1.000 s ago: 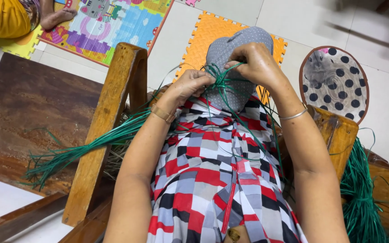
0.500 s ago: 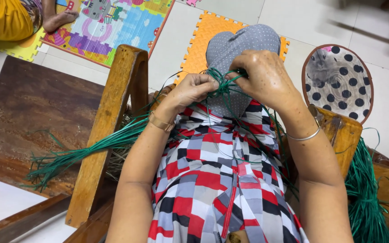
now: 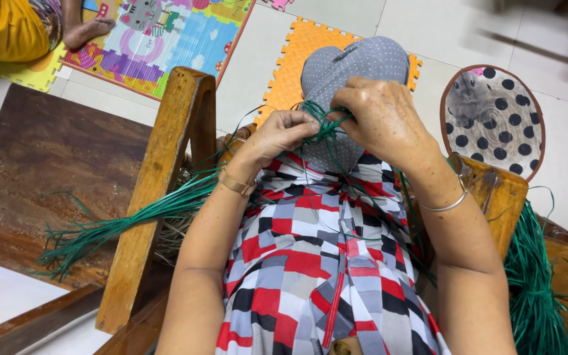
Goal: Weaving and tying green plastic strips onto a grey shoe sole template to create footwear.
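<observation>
**Both hands pinch green strips at the knee**

Nearest the camera lies a lap in a checked dress point(image 3: 310, 263) of red, grey, black and white. Both forearms run forward over it, a gold bracelet point(image 3: 235, 182) on the left wrist and a silver bangle point(image 3: 445, 205) on the right. The left hand point(image 3: 283, 133) is closed, fingertips pinching a knot of green strips point(image 3: 323, 128). The right hand point(image 3: 379, 118) curls over the same knot, gripping it from the other side. The knot rests on a raised knee in grey dotted cloth point(image 3: 356, 62). Loose strips trail left past a wooden armrest point(image 3: 159, 184) to a fanned bundle point(image 3: 93, 233) over a brown bench point(image 3: 47, 158). Another bundle point(image 3: 534, 289) hangs by the right armrest. Beyond lie an orange foam mat point(image 3: 290, 59), a dotted cushion point(image 3: 494, 118) and a colourful play mat point(image 3: 159, 36).
</observation>
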